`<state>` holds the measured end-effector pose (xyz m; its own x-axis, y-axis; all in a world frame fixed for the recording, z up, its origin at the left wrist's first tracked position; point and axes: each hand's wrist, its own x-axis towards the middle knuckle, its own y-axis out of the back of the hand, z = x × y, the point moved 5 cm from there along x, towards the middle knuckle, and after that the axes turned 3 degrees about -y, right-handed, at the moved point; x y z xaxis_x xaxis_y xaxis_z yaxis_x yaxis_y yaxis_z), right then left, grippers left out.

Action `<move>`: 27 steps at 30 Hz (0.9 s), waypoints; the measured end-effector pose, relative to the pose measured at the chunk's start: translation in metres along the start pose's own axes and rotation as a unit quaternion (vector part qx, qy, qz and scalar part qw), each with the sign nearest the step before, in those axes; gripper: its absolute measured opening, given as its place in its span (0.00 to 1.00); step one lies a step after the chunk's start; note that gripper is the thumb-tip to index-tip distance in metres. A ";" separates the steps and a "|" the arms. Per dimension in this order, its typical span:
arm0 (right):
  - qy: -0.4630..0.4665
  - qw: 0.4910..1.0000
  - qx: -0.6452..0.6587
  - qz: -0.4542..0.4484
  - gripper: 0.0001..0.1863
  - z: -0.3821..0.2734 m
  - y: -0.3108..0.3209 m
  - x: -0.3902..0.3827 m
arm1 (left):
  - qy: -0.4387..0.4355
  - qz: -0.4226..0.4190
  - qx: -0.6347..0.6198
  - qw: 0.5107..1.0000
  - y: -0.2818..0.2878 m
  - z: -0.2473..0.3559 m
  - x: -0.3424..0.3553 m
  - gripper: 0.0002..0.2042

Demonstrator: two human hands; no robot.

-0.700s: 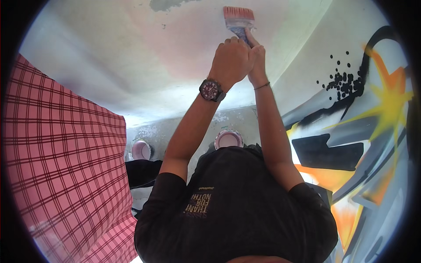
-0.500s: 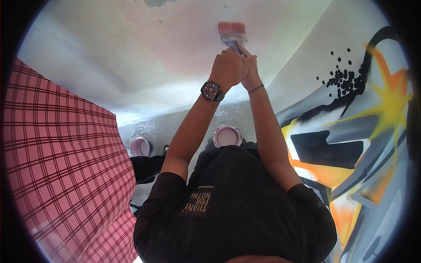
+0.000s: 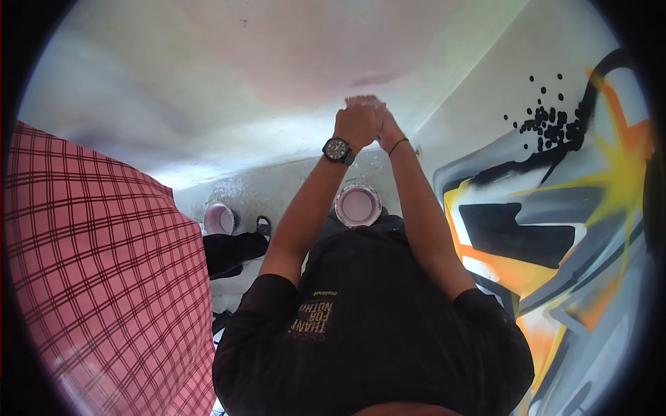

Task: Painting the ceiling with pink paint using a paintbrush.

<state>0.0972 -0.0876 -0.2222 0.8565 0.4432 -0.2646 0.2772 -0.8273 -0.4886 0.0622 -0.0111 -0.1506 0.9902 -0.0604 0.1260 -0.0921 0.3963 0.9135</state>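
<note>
A wide paintbrush (image 3: 359,99) with pink bristles is pressed close to the pale wall (image 3: 277,76) in front of me. My left hand (image 3: 356,123), with a dark watch at its wrist, is wrapped round the brush. Against it sits my right hand (image 3: 388,127), with a thin dark band at the wrist, also closed on the brush. My hands hide the handle and most of the brush head. Faint pink paint covers part of the wall above the bristles, with a darker smear just over them.
Below my hands stands a bucket of pale pink paint (image 3: 358,206) on the floor. Another paint bucket (image 3: 220,219) is further left, beside a person's sandalled foot (image 3: 263,227). That person's pink checked clothing (image 3: 111,277) fills the left side. A graffiti-painted wall (image 3: 541,236) runs along my right.
Both hands have come down the wall with the brush, toward the floor. The bristles now show only as a narrow strip. The other person's foot has come more into view.
</note>
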 end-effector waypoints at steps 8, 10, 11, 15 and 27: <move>0.114 0.980 -0.162 0.014 0.18 -0.104 -0.037 0.000 | -0.044 0.161 -0.053 0.985 0.115 0.047 0.011 0.30; 0.165 0.965 -0.203 0.015 0.18 -0.132 -0.050 -0.013 | -0.058 0.181 -0.053 0.980 0.133 0.060 0.012 0.31; 0.210 0.948 -0.240 0.016 0.19 -0.144 -0.056 -0.019 | -0.069 0.196 -0.054 0.977 0.141 0.066 0.012 0.31; 0.282 0.929 -0.237 -0.018 0.12 -0.176 -0.069 -0.032 | -0.116 0.251 -0.022 0.961 0.163 0.085 0.012 0.28; 0.441 0.878 -0.186 0.028 0.10 -0.217 -0.101 -0.071 | -0.177 0.317 -0.018 0.932 0.180 0.099 0.011 0.21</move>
<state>0.1030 -0.1098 0.0265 0.8323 0.0943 0.5462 0.2065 -0.9673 -0.1476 0.0466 -0.0308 0.0534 0.6407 -0.0984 0.7615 -0.6372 0.4851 0.5988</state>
